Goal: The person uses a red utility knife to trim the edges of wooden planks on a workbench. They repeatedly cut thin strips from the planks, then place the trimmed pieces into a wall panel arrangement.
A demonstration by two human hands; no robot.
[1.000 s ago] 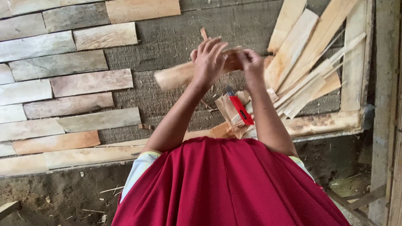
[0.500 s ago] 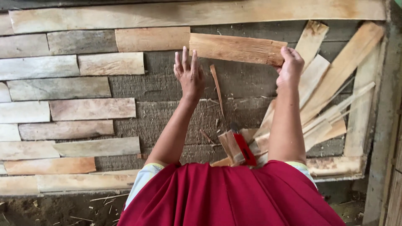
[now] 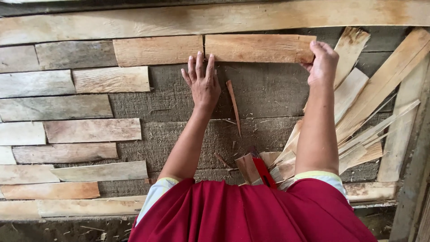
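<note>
A flat reddish wooden shingle (image 3: 257, 48) lies level in the upper row, its left end against a paler shingle (image 3: 156, 50). My right hand (image 3: 321, 62) grips the reddish shingle's right end, thumb under its lower edge. My left hand (image 3: 202, 83) lies flat with fingers spread on the grey boards (image 3: 264, 96), fingertips touching the shingle's lower left corner and the seam. A thin wood sliver (image 3: 234, 105) lies just right of my left hand.
Rows of laid shingles (image 3: 67, 130) cover the left side. A long plank (image 3: 215, 18) runs along the top. Loose shingles (image 3: 371, 116) fan out in a pile at right. A red-handled tool (image 3: 263, 171) lies by my red garment (image 3: 251, 213).
The reddish shingle has moved from tilted to level, butted against the pale shingle. My left hand came down flat beneath the seam. My right hand stayed on its right end.
</note>
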